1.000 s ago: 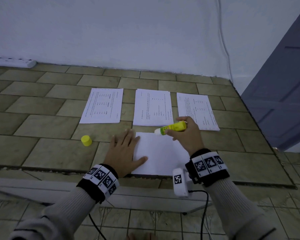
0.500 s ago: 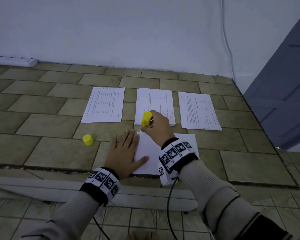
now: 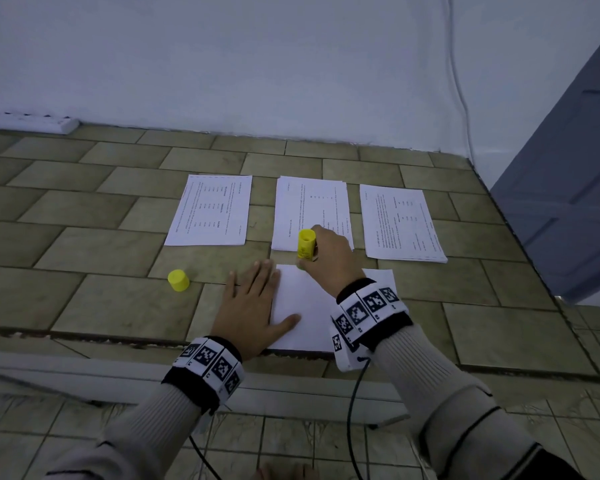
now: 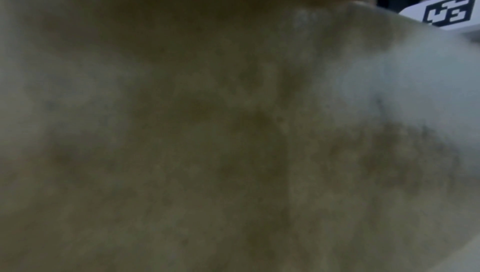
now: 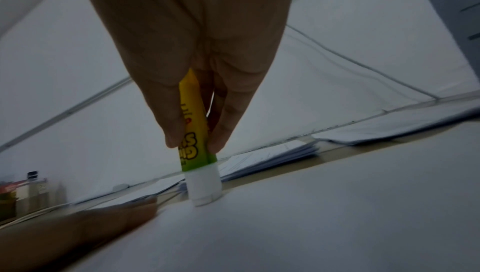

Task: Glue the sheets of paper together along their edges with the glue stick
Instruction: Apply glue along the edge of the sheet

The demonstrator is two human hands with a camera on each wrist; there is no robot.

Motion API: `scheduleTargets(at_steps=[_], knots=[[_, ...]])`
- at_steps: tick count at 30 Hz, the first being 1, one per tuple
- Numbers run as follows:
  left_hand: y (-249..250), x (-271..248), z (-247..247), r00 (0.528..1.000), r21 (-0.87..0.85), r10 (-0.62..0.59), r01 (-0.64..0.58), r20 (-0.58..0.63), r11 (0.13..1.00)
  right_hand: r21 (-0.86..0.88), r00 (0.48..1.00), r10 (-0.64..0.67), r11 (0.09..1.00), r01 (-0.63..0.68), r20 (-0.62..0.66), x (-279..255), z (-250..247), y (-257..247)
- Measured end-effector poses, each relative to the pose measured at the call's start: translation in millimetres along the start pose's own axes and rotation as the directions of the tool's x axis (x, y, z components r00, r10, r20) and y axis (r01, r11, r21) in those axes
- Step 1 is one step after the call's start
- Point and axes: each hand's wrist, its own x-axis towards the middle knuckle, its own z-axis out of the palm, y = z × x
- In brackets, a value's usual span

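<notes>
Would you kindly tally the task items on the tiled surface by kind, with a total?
Printed paper piles: 3
Blank sheet: 1
Glue stick: 1
Yellow cap: 1
Total: 6

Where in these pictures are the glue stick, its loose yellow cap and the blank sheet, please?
glue stick (image 5: 193, 132), right wrist view, on its printed yellow barrel.
yellow cap (image 3: 178, 280), head view, on its side wall.
blank sheet (image 3: 309, 299), head view, on bare paper between the hands.
</notes>
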Motion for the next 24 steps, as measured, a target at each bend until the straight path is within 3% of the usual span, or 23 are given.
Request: scheduleTargets(at_steps=[12,17,20,24], knots=[[2,-1,-2,1.000,0.025,-0.002,0.002,0.013,1.000,0.024,0.942,0.263,0.964,-0.264,-0.207,-36,-69,78],[1,-2,0,1.000,0.026,0.002,-0.002,0.002,1.000,-0.021,0.929,0.287,0.954,-0.300,-0.234,-41,-82,94],[2,-1,0,1.000,0.024,0.005,-0.005,-0.006,1.000,0.058,0.934,0.260,0.966,-0.254,-0.244,-42,-76,80],[2,-2,-1,1.000,0.029,0.004,-0.004,0.004,1.000,0.251,0.989,0.073,0.967,-0.039,-0.128,-47,-50,35]])
